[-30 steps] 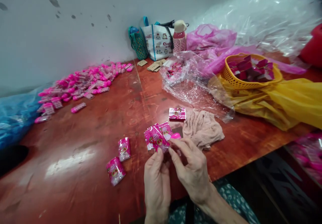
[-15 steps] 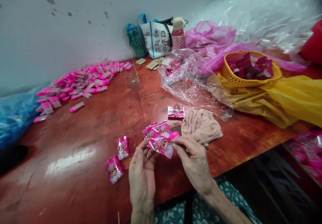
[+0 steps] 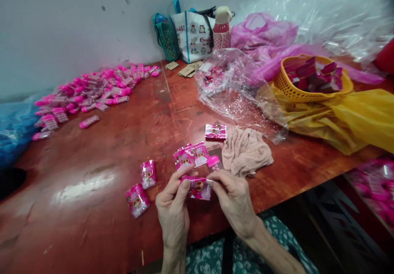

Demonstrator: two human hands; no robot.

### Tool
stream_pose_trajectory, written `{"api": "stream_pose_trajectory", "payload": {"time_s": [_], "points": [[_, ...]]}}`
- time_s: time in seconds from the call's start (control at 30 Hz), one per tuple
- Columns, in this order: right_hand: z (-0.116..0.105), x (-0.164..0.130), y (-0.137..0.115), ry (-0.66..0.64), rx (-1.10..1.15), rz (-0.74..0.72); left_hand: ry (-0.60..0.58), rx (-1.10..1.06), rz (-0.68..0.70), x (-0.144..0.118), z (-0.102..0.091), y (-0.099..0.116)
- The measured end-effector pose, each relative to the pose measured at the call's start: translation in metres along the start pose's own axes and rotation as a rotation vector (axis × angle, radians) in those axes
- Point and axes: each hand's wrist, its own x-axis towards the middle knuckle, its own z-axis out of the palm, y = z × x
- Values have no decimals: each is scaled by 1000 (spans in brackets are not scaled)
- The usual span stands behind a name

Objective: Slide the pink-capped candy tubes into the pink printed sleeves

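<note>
Head view: both hands up over the near part of the bench (image 3: 129,134), one pink packet (image 3: 200,188) strung between them. Left hand (image 3: 174,210) pinches its left end between thumb and fingers; right hand (image 3: 237,204) pinches its upper right corner, thumb against forefinger. Packet runs crosswise from hand to hand, printed face toward the wearer. Can't tell whether its mouth is open; the upper edge is too small and soft at this angle.

Key relation: pink-capped bottle (image 3: 213,163) sits just beyond the right hand's fingertips, on the far side of the packet. Right hand is clearly nearer; left is farther off, with the packet in between. Bottle's long axis slants, cap pointing away and to the left, clear body running back toward the right hand's knuckles. Lower end is masked by the fingers, so it probably lies on the bench, but can't rule out contact with the hand.

Around that: fanned packets (image 3: 186,156) just beyond the left hand's fingers, left of the bottle. Two plump packets (image 3: 148,174) left of the left hand, well apart from it. Crumpled cloth (image 3: 248,151) beyond the right hand, right of the bottle.
</note>
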Motion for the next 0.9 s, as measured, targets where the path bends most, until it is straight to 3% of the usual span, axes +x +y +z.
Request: {"api": "stream_pose_trajectory", "payload": {"time_s": [0.07,0.13,0.2,0.27,0.33,0.43,0.53,0.9], "points": [[0,0,5,24,-29,-22,54,-40,9,1,-1,-1],[-7,1,12,93,-79,-26,187,-92,28,4,-7,-1],[-18,3,20,206,-131,40,368,-145,65,9,-15,-1],[-29,3,24,254,-163,128,471,-183,80,13,-20,-1],[-34,-1,23,172,-264,162,467,-222,58,14,-21,-2],[-28,-10,21,7,-616,143,424,-268,33,14,-17,-3],[-17,-16,23,-50,-868,120,412,-286,28,15,-15,-3],[3,-5,38,102,-839,88,397,-191,71,10,-14,-7]]}}
